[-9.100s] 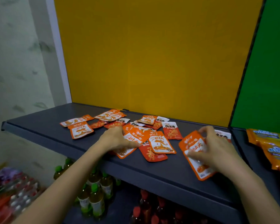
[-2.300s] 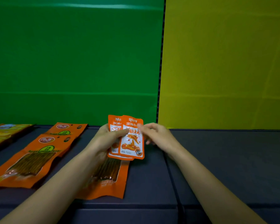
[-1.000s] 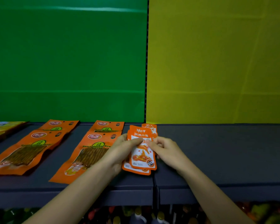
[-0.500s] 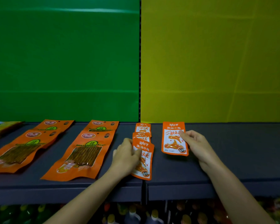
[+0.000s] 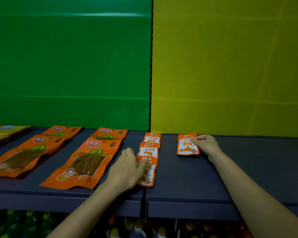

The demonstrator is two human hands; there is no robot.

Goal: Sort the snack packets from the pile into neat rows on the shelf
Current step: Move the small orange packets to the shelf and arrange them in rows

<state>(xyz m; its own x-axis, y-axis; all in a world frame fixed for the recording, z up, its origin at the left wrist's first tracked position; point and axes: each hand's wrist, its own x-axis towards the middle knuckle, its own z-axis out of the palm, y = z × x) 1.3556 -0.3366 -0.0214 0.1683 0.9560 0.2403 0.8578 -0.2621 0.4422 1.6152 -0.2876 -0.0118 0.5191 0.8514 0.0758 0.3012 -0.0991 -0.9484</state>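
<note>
Slightly farther right and back than half a second ago, the lone packet (image 5: pixel 186 147) lies flat right of centre on the shelf (image 5: pixel 187 184), its upper right corner pinched by the right hand (image 5: pixel 206 145). The left hand (image 5: pixel 127 169) grips the front packet (image 5: pixel 149 176) of the centre column (image 5: pixel 149 150).

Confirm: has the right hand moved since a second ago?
Yes. The right hand went rightward, away from the panel seam, and now holds a small packet there.
</note>
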